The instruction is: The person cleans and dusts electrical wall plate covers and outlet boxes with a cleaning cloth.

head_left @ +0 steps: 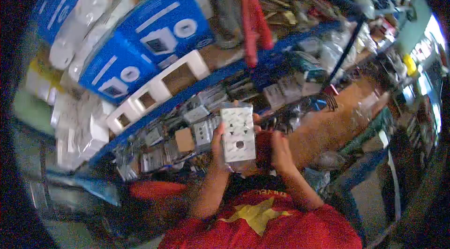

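A white socket faceplate (238, 134) in clear plastic wrap is held upright in front of my chest. It has several small dark slots and one larger round hole. My left hand (218, 148) is closed around it, thumb along the left edge and fingertips showing past the right edge. Just right of the plate, my right hand (282, 154) is closed against a dark reddish-brown object (265, 145), blurred and partly hidden, whose kind I cannot make out.
A blue-edged shelf (215, 82) bears blue boxes (171, 21) with printed pictures and white frames (185, 73). Below it lie several packaged plates (202, 132). A red upright bar (249, 19) stands ahead. Brown cardboard (328, 120) lies to the right, amid plastic-wrapped goods.
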Action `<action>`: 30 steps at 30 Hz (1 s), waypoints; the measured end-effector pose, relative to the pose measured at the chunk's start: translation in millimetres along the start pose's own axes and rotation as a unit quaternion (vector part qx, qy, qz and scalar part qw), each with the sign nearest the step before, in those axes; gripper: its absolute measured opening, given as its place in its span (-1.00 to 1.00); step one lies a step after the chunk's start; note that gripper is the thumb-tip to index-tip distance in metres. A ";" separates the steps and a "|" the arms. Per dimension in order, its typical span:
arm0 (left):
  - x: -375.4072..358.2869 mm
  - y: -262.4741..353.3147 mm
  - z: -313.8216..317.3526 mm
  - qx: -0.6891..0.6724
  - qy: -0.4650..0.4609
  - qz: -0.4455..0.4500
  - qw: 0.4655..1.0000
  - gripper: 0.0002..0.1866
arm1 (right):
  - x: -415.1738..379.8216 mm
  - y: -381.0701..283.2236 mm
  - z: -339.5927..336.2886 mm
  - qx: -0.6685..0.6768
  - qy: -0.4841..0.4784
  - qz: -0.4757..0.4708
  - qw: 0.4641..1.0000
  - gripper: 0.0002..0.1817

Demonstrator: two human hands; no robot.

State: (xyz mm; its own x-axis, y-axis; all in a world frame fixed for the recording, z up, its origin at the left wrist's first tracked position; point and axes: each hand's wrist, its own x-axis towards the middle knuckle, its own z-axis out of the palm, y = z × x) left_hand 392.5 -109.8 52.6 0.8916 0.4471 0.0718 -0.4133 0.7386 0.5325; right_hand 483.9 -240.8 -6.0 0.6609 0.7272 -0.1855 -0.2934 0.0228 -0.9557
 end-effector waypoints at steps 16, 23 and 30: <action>-120.1 124.1 14.6 0.014 0.061 0.229 0.971 -0.37 | -106.9 -33.5 192.6 -0.336 -0.277 -0.489 0.756 -0.37; -211.4 134.8 -3.6 0.151 0.071 0.231 0.958 -0.33 | -116.8 -76.4 278.7 -0.380 -0.150 -0.492 0.769 -0.38; -260.3 178.5 -47.1 0.003 0.038 0.196 0.980 -0.32 | -182.4 -2.8 308.2 -0.468 -0.197 -0.463 0.727 -0.32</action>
State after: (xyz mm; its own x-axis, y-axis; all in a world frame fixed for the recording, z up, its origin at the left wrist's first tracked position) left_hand 77.9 -70.5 89.3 0.6483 0.7323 0.2085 -0.7199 0.5005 0.4809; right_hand 151.3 -162.1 100.9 -0.0266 0.8418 0.5392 0.8705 0.2847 -0.4015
